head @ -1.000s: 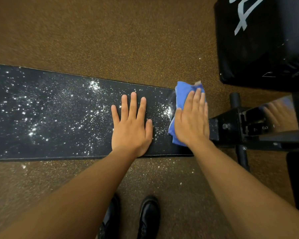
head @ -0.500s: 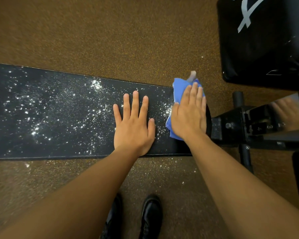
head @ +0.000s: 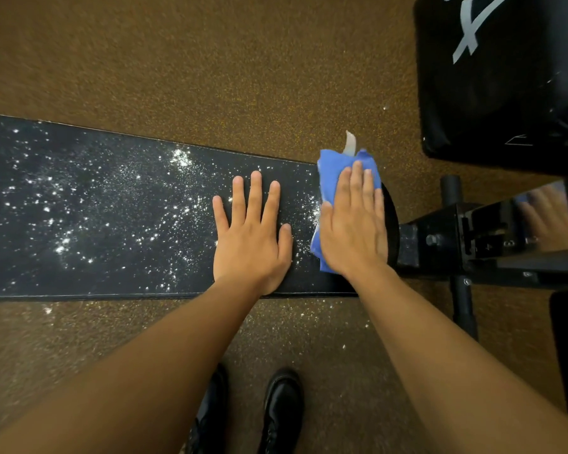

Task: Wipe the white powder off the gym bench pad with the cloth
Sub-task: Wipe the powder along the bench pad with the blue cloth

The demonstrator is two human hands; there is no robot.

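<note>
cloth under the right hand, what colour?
Blue cloth, with a small pale tag at its far edge; the head view shows it, pressed flat under the right hand.

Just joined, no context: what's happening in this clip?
A person is wiping white powder off a black gym bench pad. The right hand presses a blue cloth flat at the pad's right end, by the metal frame. The left hand lies flat on the pad beside it, bracing. Most of the pad to the left is still speckled, and some powder has fallen onto the brown floor near the person's black shoes.
</note>
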